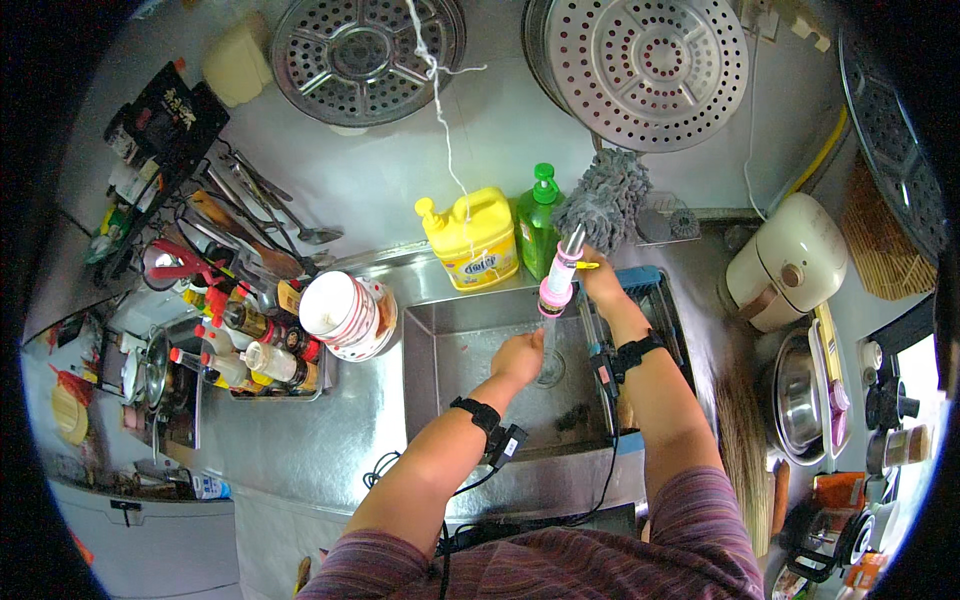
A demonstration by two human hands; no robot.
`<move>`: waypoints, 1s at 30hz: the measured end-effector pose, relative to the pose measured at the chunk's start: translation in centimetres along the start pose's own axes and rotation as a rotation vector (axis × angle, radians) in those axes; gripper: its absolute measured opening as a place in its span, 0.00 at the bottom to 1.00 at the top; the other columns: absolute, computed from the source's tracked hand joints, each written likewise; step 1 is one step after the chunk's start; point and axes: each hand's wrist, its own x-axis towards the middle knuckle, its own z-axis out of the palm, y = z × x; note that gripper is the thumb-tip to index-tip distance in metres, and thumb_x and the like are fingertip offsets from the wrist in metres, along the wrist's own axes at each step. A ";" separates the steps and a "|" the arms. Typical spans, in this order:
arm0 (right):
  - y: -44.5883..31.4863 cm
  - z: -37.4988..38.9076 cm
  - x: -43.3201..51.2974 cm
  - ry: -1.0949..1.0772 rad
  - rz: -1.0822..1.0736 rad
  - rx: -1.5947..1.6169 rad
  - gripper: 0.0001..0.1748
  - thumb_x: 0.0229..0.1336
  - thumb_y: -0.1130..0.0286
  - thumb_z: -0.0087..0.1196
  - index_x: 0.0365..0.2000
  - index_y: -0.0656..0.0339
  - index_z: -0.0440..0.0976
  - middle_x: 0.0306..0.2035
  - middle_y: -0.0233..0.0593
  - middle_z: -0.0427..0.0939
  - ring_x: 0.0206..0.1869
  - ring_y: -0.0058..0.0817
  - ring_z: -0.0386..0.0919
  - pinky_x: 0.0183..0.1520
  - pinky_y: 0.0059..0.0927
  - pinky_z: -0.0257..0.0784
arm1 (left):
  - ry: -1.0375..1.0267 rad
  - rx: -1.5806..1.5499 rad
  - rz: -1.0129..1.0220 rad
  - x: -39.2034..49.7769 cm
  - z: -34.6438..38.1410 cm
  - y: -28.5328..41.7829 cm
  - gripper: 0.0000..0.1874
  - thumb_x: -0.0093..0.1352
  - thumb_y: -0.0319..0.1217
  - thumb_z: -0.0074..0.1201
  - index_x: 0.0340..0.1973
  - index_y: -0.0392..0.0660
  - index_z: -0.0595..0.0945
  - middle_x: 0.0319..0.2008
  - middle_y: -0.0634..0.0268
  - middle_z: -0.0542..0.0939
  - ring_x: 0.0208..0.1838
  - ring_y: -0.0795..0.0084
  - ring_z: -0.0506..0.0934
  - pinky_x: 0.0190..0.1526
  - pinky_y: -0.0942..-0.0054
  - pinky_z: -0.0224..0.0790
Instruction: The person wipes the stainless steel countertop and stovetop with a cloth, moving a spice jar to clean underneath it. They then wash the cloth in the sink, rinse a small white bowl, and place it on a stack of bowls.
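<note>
My left hand (519,357) is over the stainless steel sink (457,390), its fingers curled in at the edge of the water below the tap; whether it holds anything cannot be told. My right hand (598,274) is up at the tap, behind the pink and white faucet filter (559,281); its fingers are largely hidden by the tap. A small yellow lever (587,265) projects beside the filter. Water appears to run down from the filter towards the drain (550,368). A gray fluffy duster (606,196) sits just behind the tap.
A yellow detergent jug (472,240) and green pump bottle (537,225) stand behind the sink. Stacked bowls (330,307) and a tray of condiment bottles (274,394) are at left. A blue-ended rack (634,277) spans the sink's right side. An air fryer (787,259) stands right.
</note>
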 end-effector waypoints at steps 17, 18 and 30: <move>-5.6 1.0 -14.5 -0.281 0.355 0.000 0.28 0.63 0.61 0.53 0.61 0.58 0.63 0.55 0.38 0.72 0.50 0.27 0.74 0.50 0.31 0.70 | -0.325 -0.909 -0.082 -1.9 -5.0 -2.6 0.33 0.65 0.69 0.41 0.38 0.50 0.75 0.27 0.67 0.79 0.20 0.76 0.73 0.20 0.77 0.62; -6.2 1.4 -15.3 -0.291 0.307 0.012 0.27 0.63 0.61 0.53 0.60 0.56 0.65 0.53 0.35 0.74 0.49 0.25 0.74 0.48 0.29 0.69 | -0.365 -0.951 -0.015 -2.5 -5.3 -2.1 0.32 0.66 0.67 0.41 0.39 0.51 0.76 0.31 0.67 0.81 0.21 0.76 0.74 0.21 0.78 0.64; -9.1 4.7 -20.4 -0.138 0.102 0.103 0.09 0.51 0.76 0.63 0.33 0.63 0.73 0.32 0.33 0.78 0.36 0.20 0.74 0.40 0.23 0.69 | -0.462 -0.913 0.205 -8.4 -8.5 -1.5 0.26 0.69 0.40 0.57 0.59 0.44 0.70 0.47 0.64 0.78 0.42 0.72 0.80 0.39 0.72 0.75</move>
